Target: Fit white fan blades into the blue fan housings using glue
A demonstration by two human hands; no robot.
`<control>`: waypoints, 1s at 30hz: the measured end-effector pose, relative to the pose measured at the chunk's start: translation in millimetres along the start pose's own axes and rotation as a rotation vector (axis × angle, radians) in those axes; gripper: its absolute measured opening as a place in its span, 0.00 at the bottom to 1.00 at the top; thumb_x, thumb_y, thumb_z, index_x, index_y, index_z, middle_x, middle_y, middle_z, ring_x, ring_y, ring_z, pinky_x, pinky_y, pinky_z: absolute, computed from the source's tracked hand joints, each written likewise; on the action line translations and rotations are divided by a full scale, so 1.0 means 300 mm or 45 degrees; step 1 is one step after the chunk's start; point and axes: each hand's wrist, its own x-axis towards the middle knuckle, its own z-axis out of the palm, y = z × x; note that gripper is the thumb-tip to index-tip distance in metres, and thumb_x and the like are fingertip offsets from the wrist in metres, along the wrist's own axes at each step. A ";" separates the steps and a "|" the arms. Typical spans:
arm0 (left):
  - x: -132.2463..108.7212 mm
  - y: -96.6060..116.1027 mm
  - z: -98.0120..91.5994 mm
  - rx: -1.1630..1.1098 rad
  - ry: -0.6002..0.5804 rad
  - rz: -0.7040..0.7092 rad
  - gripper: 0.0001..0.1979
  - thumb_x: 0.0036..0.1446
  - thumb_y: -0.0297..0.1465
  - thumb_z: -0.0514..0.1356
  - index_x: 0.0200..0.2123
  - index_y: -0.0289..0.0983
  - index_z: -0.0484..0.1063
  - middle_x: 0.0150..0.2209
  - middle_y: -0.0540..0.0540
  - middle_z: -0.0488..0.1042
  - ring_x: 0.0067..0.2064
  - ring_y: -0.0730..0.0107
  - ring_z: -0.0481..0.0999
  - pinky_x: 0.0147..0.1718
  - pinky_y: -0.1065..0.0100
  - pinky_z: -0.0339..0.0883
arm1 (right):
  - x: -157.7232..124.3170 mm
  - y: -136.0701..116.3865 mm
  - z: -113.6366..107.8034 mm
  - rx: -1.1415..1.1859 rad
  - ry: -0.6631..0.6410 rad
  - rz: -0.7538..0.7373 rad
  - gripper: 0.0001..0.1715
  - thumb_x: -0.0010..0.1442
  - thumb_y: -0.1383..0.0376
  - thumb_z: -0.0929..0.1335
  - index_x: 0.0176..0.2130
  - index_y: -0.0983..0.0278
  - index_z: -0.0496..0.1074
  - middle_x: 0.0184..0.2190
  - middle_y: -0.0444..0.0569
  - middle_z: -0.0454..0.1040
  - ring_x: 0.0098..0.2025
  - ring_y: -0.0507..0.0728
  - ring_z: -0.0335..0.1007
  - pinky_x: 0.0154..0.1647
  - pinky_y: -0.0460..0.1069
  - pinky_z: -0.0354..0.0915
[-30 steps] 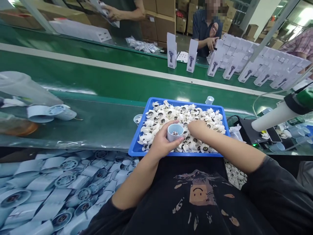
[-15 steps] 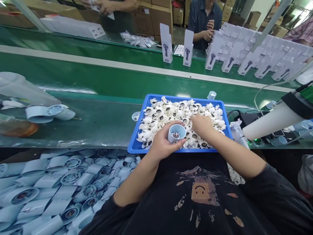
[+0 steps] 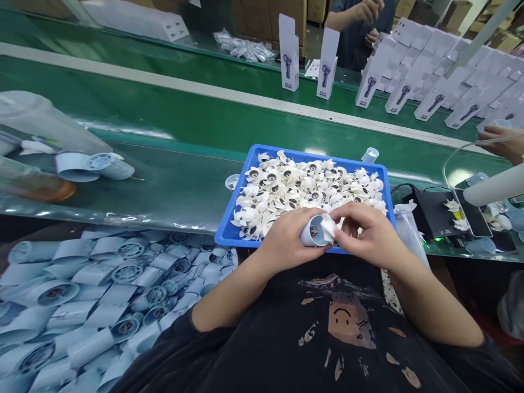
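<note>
Head view, from the left: a heap of blue tubes lies below the edge of the table. On the table stands a blue tray of white fans. Before its near edge, the left hand has its fingers wrapped around one tube, tilted. At its mouth is a fan, pinched by the fingers of the right hand; how deep it sits I cannot tell. Farther right rests a black box.

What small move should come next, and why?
Probably ease the white bladed plastic rotor squarely into the light-blue plastic cylinder: the right hand holds it at the open mouth, not yet seated, while the left hand grips the cylinder.
</note>
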 end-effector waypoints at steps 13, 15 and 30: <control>-0.021 0.033 0.012 0.213 0.253 0.205 0.16 0.54 0.34 0.61 0.46 0.38 0.66 0.39 0.44 0.79 0.40 0.62 0.80 0.43 0.62 0.74 | 0.000 -0.045 0.013 -0.413 -0.003 -0.381 0.06 0.58 0.64 0.73 0.37 0.63 0.80 0.28 0.44 0.62 0.30 0.50 0.62 0.30 0.45 0.59; -0.023 0.013 0.009 0.188 0.252 0.177 0.18 0.54 0.37 0.63 0.47 0.38 0.66 0.39 0.43 0.80 0.40 0.61 0.80 0.42 0.61 0.74 | -0.018 -0.043 0.009 -0.416 0.064 -0.412 0.12 0.62 0.60 0.70 0.30 0.65 0.79 0.27 0.44 0.60 0.29 0.50 0.60 0.29 0.46 0.58; 0.033 -0.104 -0.077 0.266 0.119 0.021 0.29 0.49 0.48 0.67 0.51 0.41 0.69 0.47 0.41 0.71 0.50 0.54 0.73 0.50 0.53 0.69 | -0.165 0.074 -0.035 -0.535 0.299 -0.614 0.10 0.66 0.61 0.65 0.40 0.65 0.71 0.37 0.51 0.65 0.38 0.56 0.63 0.37 0.53 0.63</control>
